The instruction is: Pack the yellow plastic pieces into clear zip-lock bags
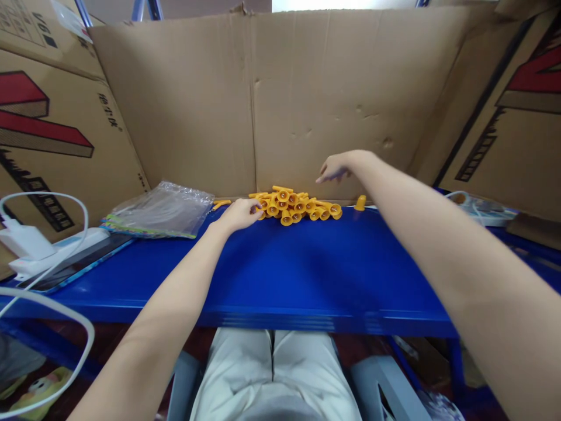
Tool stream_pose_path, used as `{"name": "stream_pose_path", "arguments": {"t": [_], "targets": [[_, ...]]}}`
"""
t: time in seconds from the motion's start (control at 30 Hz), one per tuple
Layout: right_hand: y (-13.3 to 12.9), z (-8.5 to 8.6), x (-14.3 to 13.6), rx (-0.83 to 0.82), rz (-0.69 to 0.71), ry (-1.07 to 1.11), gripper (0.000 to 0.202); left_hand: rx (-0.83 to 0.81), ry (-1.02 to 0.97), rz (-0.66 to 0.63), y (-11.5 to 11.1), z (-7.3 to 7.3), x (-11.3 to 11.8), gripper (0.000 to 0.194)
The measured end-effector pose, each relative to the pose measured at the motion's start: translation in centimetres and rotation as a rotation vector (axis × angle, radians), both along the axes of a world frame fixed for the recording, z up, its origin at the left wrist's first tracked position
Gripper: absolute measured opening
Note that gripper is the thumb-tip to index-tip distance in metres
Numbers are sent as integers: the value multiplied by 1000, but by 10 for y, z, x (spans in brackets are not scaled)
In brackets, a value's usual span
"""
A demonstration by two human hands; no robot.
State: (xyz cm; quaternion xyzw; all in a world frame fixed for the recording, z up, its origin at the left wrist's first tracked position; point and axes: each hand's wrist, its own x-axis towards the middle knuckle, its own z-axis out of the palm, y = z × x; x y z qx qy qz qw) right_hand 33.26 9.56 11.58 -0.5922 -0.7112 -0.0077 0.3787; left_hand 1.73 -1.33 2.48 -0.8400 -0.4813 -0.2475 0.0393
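Observation:
Several yellow cup-ended pieces (300,206) lie heaped at the back of the blue table, most with their open ends facing me. My left hand (242,214) is at the heap's left end, its fingers curled against the pieces there; what it grips, if anything, is too small to make out. Above the right part of the heap, my right hand (334,168) hangs in the air with its fingers bent down, touching no piece. One yellow piece (360,203) stands apart to the right of the heap. Another (221,204) lies just left of my left hand.
Cardboard walls (333,88) enclose the back and sides of the blue table (280,269). Clear plastic bags (162,209) lie at the left, beside a phone (74,266) and a white power strip (56,254) with a cable. More white cables (471,204) are at the right.

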Motion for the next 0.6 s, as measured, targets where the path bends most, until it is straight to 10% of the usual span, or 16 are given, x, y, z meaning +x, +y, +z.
{"name": "stream_pose_path", "arguments": {"t": [0.2,0.37,0.6], "targets": [[-5,3,93,-228,-222,-168,52,-31,55,-9,1,-2,1,24],[-13,-73,118,-176,-533,-4,81,-74,90,-15,-1,-4,2,24],[-6,-146,101,-291,-452,88,70,-102,116,-10,-1,-5,3,25]]}}
